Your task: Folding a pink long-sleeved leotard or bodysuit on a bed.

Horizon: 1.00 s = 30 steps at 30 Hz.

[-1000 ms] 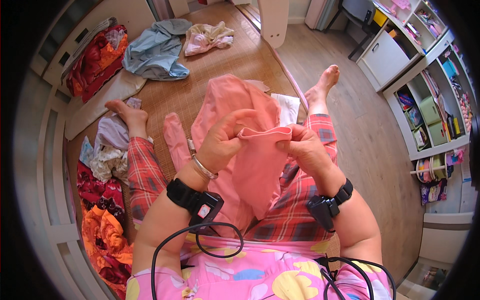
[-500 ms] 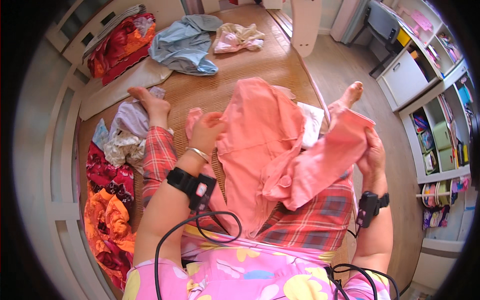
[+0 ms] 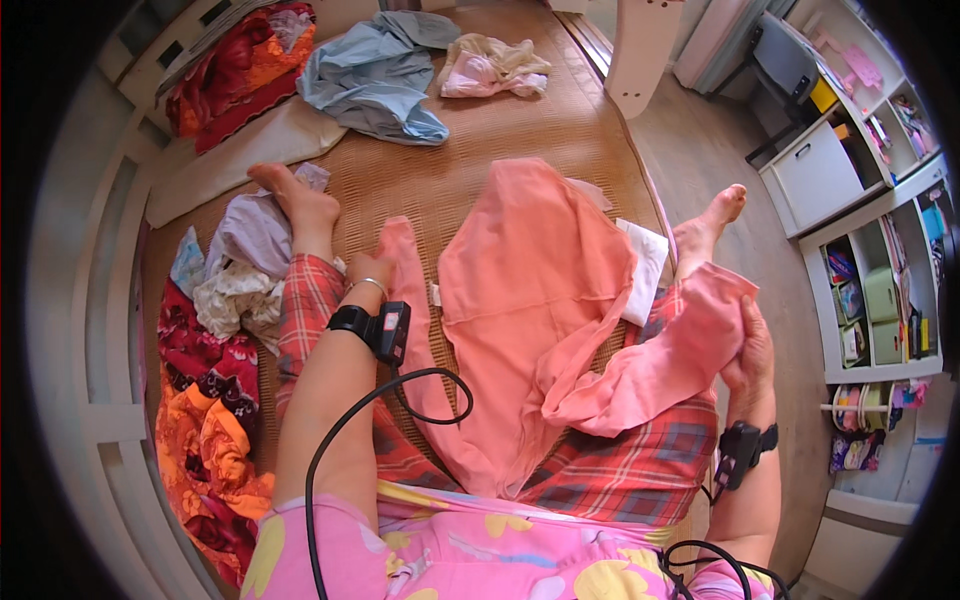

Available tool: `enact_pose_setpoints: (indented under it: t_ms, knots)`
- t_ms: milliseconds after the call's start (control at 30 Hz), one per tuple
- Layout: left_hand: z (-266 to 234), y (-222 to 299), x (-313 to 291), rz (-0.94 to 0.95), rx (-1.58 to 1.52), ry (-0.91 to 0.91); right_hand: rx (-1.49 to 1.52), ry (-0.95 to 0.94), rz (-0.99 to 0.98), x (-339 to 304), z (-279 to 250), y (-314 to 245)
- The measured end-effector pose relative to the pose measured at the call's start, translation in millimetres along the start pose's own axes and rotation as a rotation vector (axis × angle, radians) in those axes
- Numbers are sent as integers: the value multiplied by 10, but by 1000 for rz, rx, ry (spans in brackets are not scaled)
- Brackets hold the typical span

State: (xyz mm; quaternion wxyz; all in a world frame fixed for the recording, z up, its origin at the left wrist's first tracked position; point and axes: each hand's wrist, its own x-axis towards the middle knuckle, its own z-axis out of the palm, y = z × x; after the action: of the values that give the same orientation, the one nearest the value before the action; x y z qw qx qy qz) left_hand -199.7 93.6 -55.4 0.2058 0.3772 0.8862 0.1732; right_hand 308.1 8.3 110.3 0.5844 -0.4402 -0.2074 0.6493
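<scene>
One tan woven mat (image 3: 400,165) fills the middle of the frame, with a wood floor (image 3: 690,130) along its right side. A person sits on the mat, legs apart, in red plaid trousers (image 3: 640,465) and a pink patterned top (image 3: 470,560). White shelving (image 3: 815,178) with bins and small goods stands at the right edge of the frame.

The pink garment (image 3: 530,250) lies spread between the legs at the centre, one sleeve straight on the left, the other drawn across the plaid thigh to the right. Red and orange floral cloth (image 3: 205,430) lies crumpled at lower left; a similar red bundle (image 3: 225,85) sits at upper left. Beside that bundle is a rumpled light blue cloth (image 3: 375,80), then a smaller beige and pink bundle (image 3: 495,68) at top centre. A white folded cloth (image 3: 645,270) shows just right of the pink garment.

The right hand (image 3: 750,345), right of centre, grasps the cuff end of the right sleeve. The left hand (image 3: 368,270), left of centre, is at the edge of the left sleeve; whether its fingers grip cannot be told. Each forearm wears a black strapped device (image 3: 392,332), and a bracelet (image 3: 366,284) circles the left wrist.
</scene>
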Motion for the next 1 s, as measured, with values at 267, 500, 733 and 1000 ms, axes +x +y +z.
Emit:
enact_pose_setpoints:
  t_ms: [267,500,733,1000]
  knots:
    - [-384,870,-919,186,-1305,-647,-27,-133,117,-207,566,503]
    - [-658,1198,-2290,422,-1087,-1057,102,-197,271,-287,738,856]
    - [-465,1183,-2534,544,-981,-1014,157,-327,253,-425,740,875]
    - [-543,1217,-2599,586,-890,-1145,162,-383,137,-480,679,830]
